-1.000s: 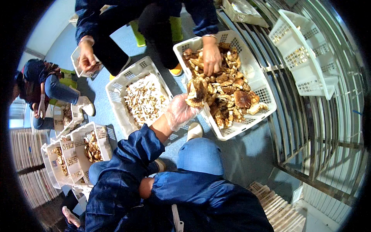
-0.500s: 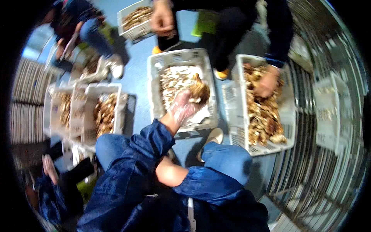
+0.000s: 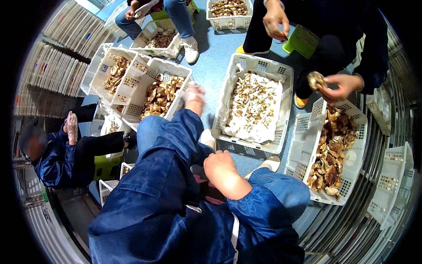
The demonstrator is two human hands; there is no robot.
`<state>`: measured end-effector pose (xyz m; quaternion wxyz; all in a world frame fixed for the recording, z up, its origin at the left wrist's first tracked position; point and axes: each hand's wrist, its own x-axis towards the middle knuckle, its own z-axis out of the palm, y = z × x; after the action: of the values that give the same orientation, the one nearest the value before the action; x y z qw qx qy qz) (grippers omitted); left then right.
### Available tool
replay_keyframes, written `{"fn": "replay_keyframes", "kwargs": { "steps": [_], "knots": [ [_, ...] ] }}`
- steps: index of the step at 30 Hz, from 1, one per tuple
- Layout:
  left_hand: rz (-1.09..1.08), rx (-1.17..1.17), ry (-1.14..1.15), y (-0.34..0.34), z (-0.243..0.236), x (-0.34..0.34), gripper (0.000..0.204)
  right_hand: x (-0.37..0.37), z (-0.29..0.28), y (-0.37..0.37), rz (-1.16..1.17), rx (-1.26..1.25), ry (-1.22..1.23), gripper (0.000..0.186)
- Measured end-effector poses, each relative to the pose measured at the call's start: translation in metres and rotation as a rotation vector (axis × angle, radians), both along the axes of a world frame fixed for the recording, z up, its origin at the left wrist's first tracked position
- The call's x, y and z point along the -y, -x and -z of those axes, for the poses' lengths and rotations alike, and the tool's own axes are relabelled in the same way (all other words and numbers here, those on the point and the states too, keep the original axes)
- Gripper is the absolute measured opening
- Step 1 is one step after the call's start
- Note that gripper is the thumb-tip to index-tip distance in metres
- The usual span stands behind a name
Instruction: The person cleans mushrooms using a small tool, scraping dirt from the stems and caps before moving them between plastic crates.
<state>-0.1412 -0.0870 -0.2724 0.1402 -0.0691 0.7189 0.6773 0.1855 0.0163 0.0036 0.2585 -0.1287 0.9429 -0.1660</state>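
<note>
The left hand, gloved, reaches to 12 o'clock with fingers apparently curled shut, over the rim of a white crate of brown mushroom pieces. The right hand rests bare and closed on the lap (holding nothing visible). At 1 o'clock sits a paper-lined crate; at 3 o'clock, a fuller crate under another person's hand.

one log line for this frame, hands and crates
left hand: gloved, over mushroom crate rim | right hand: bare, on lap, empty | lined crate: mushroom slices, ahead
</note>
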Motion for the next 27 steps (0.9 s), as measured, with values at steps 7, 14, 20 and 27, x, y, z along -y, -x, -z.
{"fn": "replay_keyframes", "kwargs": {
  "steps": [7, 14, 20, 27],
  "knots": [
    [0.529, 0.259, -0.188, -0.152, -0.105, -0.176, 0.038, -0.008, 0.007, -0.002, 0.063, -0.051, 0.001, 0.021],
    [1.264, -0.273, -0.050, -0.227, -0.179, -0.264, 0.051, -0.007, 0.050, -0.002, 0.280, 0.053, -0.021, 0.019],
    [1.459, -0.266, 0.119, -0.264, -0.233, -0.306, 0.037, 0.000, 0.065, 0.035, 0.371, 0.128, 0.069, 0.030],
    [1.908, -1.069, 0.058, -0.332, -0.230, -0.371, 0.025, -0.007, 0.068, 0.051, 0.445, 0.167, 0.192, 0.042]
  ]
}}
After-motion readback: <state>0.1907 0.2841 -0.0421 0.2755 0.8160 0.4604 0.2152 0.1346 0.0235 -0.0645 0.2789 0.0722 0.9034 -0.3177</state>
